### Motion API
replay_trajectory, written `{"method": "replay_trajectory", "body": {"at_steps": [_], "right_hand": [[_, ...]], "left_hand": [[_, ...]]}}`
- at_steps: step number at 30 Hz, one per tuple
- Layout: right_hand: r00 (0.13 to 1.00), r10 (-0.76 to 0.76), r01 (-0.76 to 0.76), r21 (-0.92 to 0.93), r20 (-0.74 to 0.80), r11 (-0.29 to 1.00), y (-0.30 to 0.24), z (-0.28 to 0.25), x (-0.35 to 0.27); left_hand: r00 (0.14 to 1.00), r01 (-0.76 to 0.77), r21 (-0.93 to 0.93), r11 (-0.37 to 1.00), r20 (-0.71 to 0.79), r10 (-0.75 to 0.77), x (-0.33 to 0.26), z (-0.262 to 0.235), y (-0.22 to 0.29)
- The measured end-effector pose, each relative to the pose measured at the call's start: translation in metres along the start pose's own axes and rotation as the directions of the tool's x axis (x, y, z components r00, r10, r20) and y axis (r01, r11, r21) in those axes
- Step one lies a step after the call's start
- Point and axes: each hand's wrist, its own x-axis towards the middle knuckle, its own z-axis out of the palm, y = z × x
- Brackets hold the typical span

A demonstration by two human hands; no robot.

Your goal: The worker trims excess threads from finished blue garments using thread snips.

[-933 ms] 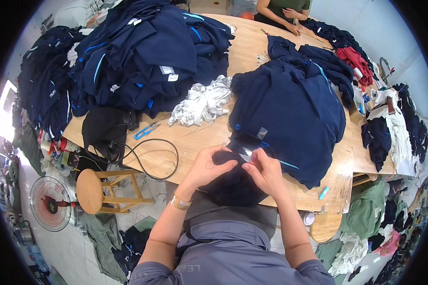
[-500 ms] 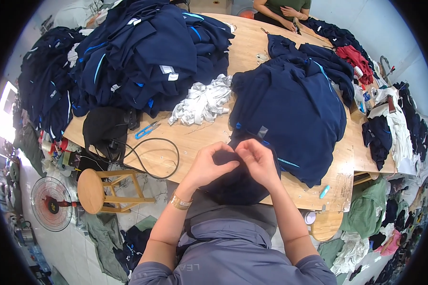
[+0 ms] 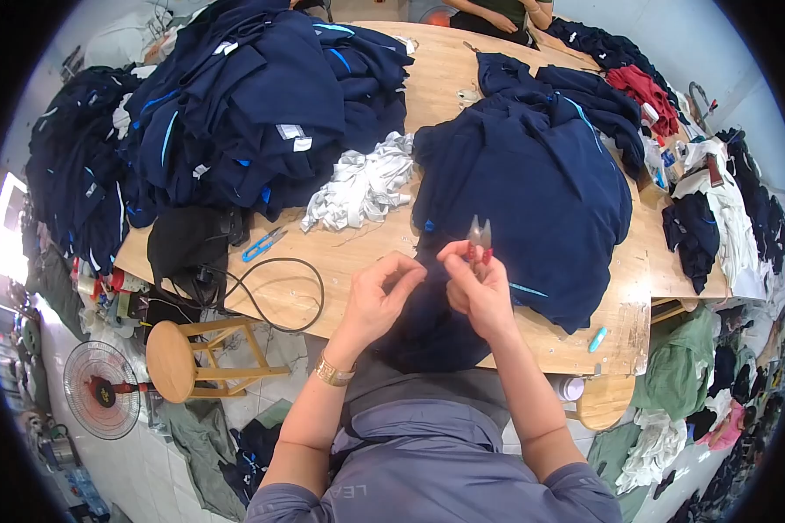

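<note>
My right hand [image 3: 478,289] grips small thread snips [image 3: 479,237] with red handles, blades pointing up. My left hand [image 3: 382,294] sits beside it, fingertips pinched together close to the right fingers, over the near edge of a navy garment [image 3: 532,183] spread on the wooden table [image 3: 358,253]. Whether a thread lies between the left fingers is too small to tell. Part of the garment hangs off the table edge under my hands.
A large heap of navy garments [image 3: 253,105] fills the far left. White fabric scraps [image 3: 362,187], blue snips [image 3: 262,245] and a black cable [image 3: 270,292] lie between. Another person's hands [image 3: 506,17] work at the far end. A stool [image 3: 179,357] and a fan [image 3: 100,388] stand left.
Both hands have lifted off the garment and come together. The snips, earlier low against the cloth, now stand upright in my right hand.
</note>
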Motion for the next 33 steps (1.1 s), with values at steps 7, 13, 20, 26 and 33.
{"method": "replay_trajectory", "body": {"at_steps": [7, 13, 20, 26, 33], "right_hand": [[0.954, -0.283, 0.262, -0.735, 0.099, 0.626, 0.011, -0.034, -0.003], [0.898, -0.315, 0.374, -0.910, 0.308, 0.178, 0.005, -0.028, -0.005], [0.833, -0.344, 0.467, -0.884, 0.434, 0.017, 0.003, -0.024, 0.000], [0.800, -0.299, 0.511, -0.852, 0.521, -0.115, -0.002, -0.023, 0.002], [0.789, -0.344, 0.536, -0.844, 0.509, -0.019, -0.003, -0.034, 0.004]], "left_hand": [[0.984, -0.135, -0.071, 0.988, -0.130, 0.125, 0.002, 0.002, -0.017], [0.979, -0.138, -0.020, 0.990, -0.154, 0.133, 0.002, 0.004, -0.019], [0.969, -0.187, -0.021, 0.982, -0.169, 0.180, 0.003, 0.005, -0.019], [0.968, -0.189, -0.017, 0.982, -0.171, 0.183, 0.003, 0.006, -0.019], [0.966, -0.184, -0.045, 0.982, -0.192, 0.172, 0.004, 0.002, -0.024]]}}
